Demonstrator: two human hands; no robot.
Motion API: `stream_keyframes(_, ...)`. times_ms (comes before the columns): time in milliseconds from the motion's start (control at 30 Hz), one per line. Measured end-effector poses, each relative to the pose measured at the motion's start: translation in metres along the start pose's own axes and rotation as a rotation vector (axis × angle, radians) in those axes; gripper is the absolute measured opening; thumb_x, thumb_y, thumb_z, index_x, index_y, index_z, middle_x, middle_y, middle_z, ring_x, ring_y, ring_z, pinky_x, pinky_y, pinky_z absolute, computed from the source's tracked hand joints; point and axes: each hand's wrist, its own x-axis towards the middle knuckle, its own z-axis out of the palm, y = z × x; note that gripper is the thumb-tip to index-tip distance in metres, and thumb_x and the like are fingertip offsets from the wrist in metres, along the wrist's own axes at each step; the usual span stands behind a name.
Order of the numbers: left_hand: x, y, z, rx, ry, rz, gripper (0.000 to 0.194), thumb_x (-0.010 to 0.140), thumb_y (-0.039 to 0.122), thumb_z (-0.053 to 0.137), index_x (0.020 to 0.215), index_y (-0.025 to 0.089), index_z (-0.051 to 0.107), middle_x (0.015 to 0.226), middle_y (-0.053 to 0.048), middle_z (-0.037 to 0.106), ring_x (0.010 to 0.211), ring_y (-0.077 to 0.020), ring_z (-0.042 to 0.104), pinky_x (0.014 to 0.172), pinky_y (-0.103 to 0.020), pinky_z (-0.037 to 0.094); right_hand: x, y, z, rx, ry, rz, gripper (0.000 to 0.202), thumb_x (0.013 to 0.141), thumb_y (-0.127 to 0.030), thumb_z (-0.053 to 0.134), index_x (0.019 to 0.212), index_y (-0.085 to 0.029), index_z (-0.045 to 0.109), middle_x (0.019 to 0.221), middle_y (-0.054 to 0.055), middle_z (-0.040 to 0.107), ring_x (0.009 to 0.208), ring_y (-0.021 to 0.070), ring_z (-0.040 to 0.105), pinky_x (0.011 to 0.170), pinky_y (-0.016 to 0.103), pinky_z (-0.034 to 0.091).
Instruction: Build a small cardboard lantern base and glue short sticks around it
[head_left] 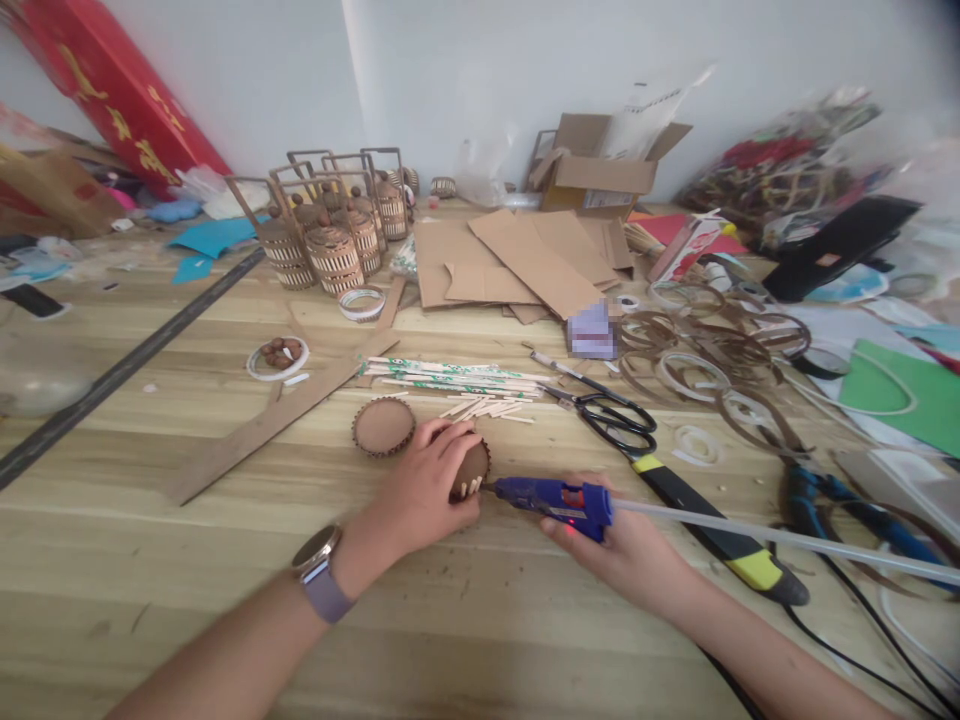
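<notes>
My left hand (pixel 435 475), with a watch on its wrist, is closed over a small round brown cardboard base (pixel 474 462), holding it on the table. Several short pale sticks (pixel 471 487) stand at its near rim. My right hand (pixel 611 545) grips a blue hot glue gun (pixel 555 500), a long clear glue stick (pixel 720 522) running out of its back. The gun's nozzle is at the base's right edge, close to the sticks. Another round base (pixel 383 427) with a dark edge lies to the left. Short loose sticks (pixel 491 408) lie just beyond my left hand.
Paper-wrapped sticks (pixel 457 376), scissors (pixel 615 415) and a black-yellow cutter (pixel 720 530) lie around my hands. Small bamboo lanterns (pixel 334 255) stand at the back left. Cardboard sheets (pixel 517 260) lie at the back, brown rings (pixel 720 340) to the right. A cardboard strip (pixel 277 430) lies left.
</notes>
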Motion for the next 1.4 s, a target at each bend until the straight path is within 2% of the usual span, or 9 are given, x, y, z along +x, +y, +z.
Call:
stream_keyframes(400, 0.001, 0.000, -0.001, -0.001, -0.014, -0.011, 0.056, 0.073, 0.015, 0.065, 0.128, 0.013, 0.053, 0.140, -0.015, 0.054, 0.129, -0.0355, 0.041, 0.107, -0.053, 0.041, -0.002, -0.001, 0.002, 0.007, 0.000, 0.016, 0.033, 0.084, -0.051, 0.055, 0.081, -0.021, 0.068, 0.083, 0.008, 0.070, 0.083, 0.0268, 0.065, 0.076, 0.038, 0.054)
stream_keyframes(567, 0.000, -0.001, 0.001, 0.001, -0.008, 0.005, 0.058, 0.072, 0.015, 0.066, 0.129, 0.013, 0.052, 0.140, -0.014, 0.054, 0.129, -0.0353, 0.041, 0.108, -0.054, 0.041, 0.001, -0.002, -0.002, 0.137, 0.000, 0.174, 0.041, 0.081, -0.059, 0.057, 0.087, -0.021, 0.071, 0.091, 0.010, 0.072, 0.087, 0.0286, 0.066, 0.078, 0.039, 0.053)
stream_keyframes(733, 0.000, -0.002, 0.001, 0.002, -0.006, 0.004, 0.058, 0.072, 0.015, 0.066, 0.129, 0.011, 0.053, 0.140, -0.016, 0.054, 0.128, -0.0354, 0.041, 0.108, -0.053, 0.041, 0.004, -0.002, -0.027, 0.590, -0.311, 0.417, 0.060, 0.081, -0.073, 0.053, 0.072, -0.016, 0.070, 0.069, 0.008, 0.067, 0.056, 0.0144, 0.055, 0.050, 0.026, 0.044)
stream_keyframes(833, 0.000, -0.003, 0.001, 0.002, -0.002, 0.009, 0.057, 0.073, 0.016, 0.066, 0.129, 0.011, 0.053, 0.140, -0.016, 0.054, 0.128, -0.0354, 0.041, 0.108, -0.053, 0.041, 0.000, -0.001, -0.038, 0.851, -0.593, 0.600, 0.059, 0.077, -0.072, 0.061, 0.080, -0.013, 0.068, 0.086, 0.014, 0.073, 0.059, 0.0141, 0.060, 0.049, 0.024, 0.046)
stream_keyframes(900, 0.000, -0.004, 0.002, 0.007, 0.001, 0.013, 0.057, 0.074, 0.017, 0.065, 0.129, 0.011, 0.053, 0.140, -0.015, 0.054, 0.129, -0.0357, 0.040, 0.108, -0.054, 0.040, -0.002, -0.001, -0.041, 0.871, -0.715, 0.657, 0.061, 0.073, -0.073, 0.064, 0.084, -0.013, 0.066, 0.092, 0.015, 0.073, 0.064, 0.0161, 0.065, 0.055, 0.027, 0.051)
stream_keyframes(1033, 0.000, -0.005, 0.002, 0.020, -0.013, 0.005, 0.057, 0.074, 0.019, 0.064, 0.129, 0.009, 0.054, 0.140, -0.016, 0.054, 0.129, -0.0372, 0.040, 0.108, -0.056, 0.040, 0.001, -0.008, -0.048, 0.486, -0.810, 0.516, 0.067, 0.077, -0.081, 0.048, 0.078, -0.015, 0.061, 0.073, 0.008, 0.067, 0.062, 0.0168, 0.063, 0.057, 0.027, 0.048)
stream_keyframes(1200, 0.001, -0.002, 0.000, -0.003, -0.055, -0.036, 0.058, 0.073, 0.019, 0.064, 0.129, 0.010, 0.054, 0.142, -0.016, 0.053, 0.131, -0.0369, 0.039, 0.109, -0.055, 0.039, 0.020, -0.022, -0.062, -0.429, -0.617, 0.287, 0.044, 0.091, -0.052, 0.049, 0.063, -0.019, 0.059, 0.063, 0.006, 0.064, 0.057, 0.0183, 0.055, 0.052, 0.028, 0.031)
stream_keyframes(1333, 0.002, -0.002, -0.001, -0.017, -0.063, -0.056, 0.058, 0.073, 0.019, 0.065, 0.130, 0.013, 0.054, 0.142, -0.014, 0.053, 0.132, -0.0361, 0.039, 0.110, -0.054, 0.038, 0.058, -0.023, -0.058, -0.480, -0.300, 0.111, 0.021, 0.089, -0.030, 0.057, 0.072, -0.020, 0.061, 0.072, 0.004, 0.066, 0.066, 0.0186, 0.059, 0.056, 0.026, 0.033)
stream_keyframes(1400, 0.002, -0.002, -0.001, -0.017, -0.062, -0.055, 0.059, 0.072, 0.019, 0.066, 0.129, 0.014, 0.054, 0.142, -0.014, 0.053, 0.131, -0.0360, 0.040, 0.110, -0.055, 0.038, 0.081, -0.021, -0.047, -0.441, -0.250, 0.029, 0.008, 0.087, -0.020, 0.057, 0.081, -0.020, 0.062, 0.082, 0.004, 0.068, 0.076, 0.0179, 0.061, 0.064, 0.024, 0.038)
